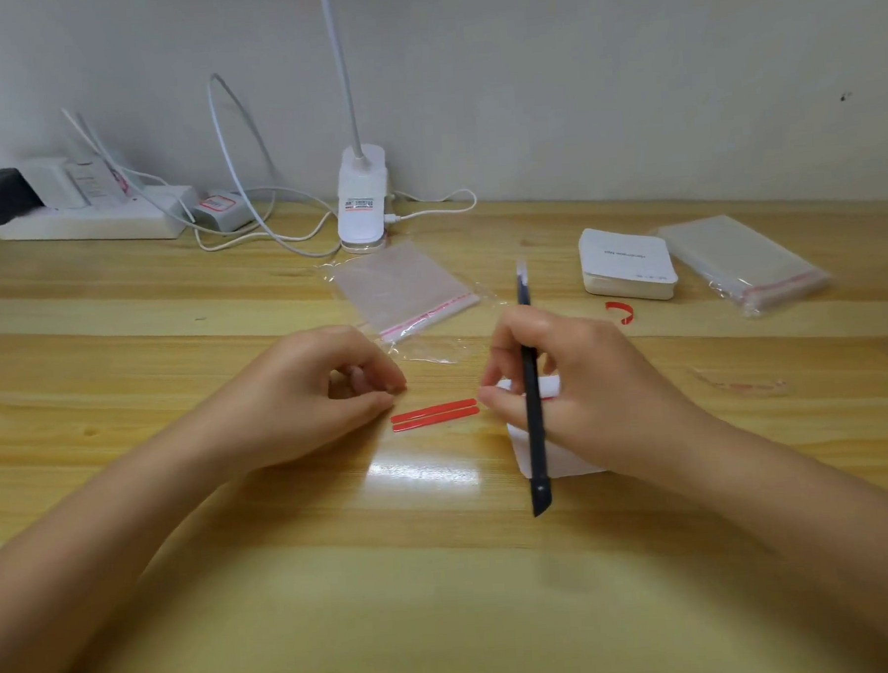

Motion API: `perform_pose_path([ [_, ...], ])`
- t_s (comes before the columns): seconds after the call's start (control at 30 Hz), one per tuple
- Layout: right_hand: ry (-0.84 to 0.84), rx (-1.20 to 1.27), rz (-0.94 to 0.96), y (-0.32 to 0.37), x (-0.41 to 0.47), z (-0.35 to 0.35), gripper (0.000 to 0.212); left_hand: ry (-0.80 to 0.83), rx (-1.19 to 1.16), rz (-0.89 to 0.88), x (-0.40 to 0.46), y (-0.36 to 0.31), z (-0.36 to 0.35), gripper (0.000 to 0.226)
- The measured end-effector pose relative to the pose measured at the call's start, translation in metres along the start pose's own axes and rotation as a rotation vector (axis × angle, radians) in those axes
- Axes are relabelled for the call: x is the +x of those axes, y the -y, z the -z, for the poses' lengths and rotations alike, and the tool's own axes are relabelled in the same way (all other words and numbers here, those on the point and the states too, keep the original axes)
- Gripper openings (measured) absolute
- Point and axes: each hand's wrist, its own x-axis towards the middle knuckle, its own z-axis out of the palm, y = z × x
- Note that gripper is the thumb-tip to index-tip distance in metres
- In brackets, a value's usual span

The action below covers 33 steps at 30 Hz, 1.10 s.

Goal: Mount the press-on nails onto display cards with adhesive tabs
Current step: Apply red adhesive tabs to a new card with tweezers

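On the wooden desk, nearest the viewer:
Right hand [578, 391]: fingers curled around a dark tool [534, 408] that runs near-to-far, its slanted tip toward the viewer; the hand rests on a white display card [551, 459], mostly hidden beneath it.
Left hand [321, 394]: fingers curled in with thumb and forefinger tips together; whether they pinch anything cannot be told.
Red adhesive strips [434, 414]: two, lying side by side flat on the desk between the hands, long axis left to right, rising slightly toward the right.
Key relation: the strips' left ends lie just right of the left fingertips, their right ends just left of the right fingertips; both hands look about equally near, though only the left is free of a tool.
Middle distance: clear resealable bag [403, 292], curled red scrap [621, 311].
Farther right: stack of white cards [628, 265], pack of clear bags [741, 261].
Far edge: clip lamp [361, 196], power strip [91, 218].
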Motion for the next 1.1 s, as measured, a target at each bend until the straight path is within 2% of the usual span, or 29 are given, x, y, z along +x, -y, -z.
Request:
perform_pose_path([
  [0.1,0.080,0.037,0.032,0.016,0.015,-0.018,0.041,0.024,-0.066,0.011,0.000,0.003,0.001,0.021],
  [0.33,0.182,-0.031,0.025,0.030,0.036,-0.044,0.038,0.068,-0.102,0.010,-0.002,0.013,0.004,0.013],
  [0.57,0.269,-0.147,-0.016,0.036,0.043,-0.038,0.024,0.055,-0.159,0.012,-0.001,0.014,0.004,0.027],
  [0.7,0.254,-0.324,0.053,0.044,0.046,-0.041,0.042,0.085,-0.162,-0.001,-0.001,0.014,0.003,0.023],
  [0.8,0.233,-0.404,0.101,0.046,0.048,-0.042,0.043,0.092,-0.175,0.010,0.000,0.015,0.003,0.017],
  [0.93,0.228,-0.355,0.092,0.040,0.047,-0.038,0.024,0.084,-0.171,0.004,-0.001,0.013,0.003,0.024],
  [1.1,0.203,-0.170,-0.028,0.022,0.046,-0.031,0.042,0.077,-0.142,-0.002,0.000,0.014,0.004,0.024],
])
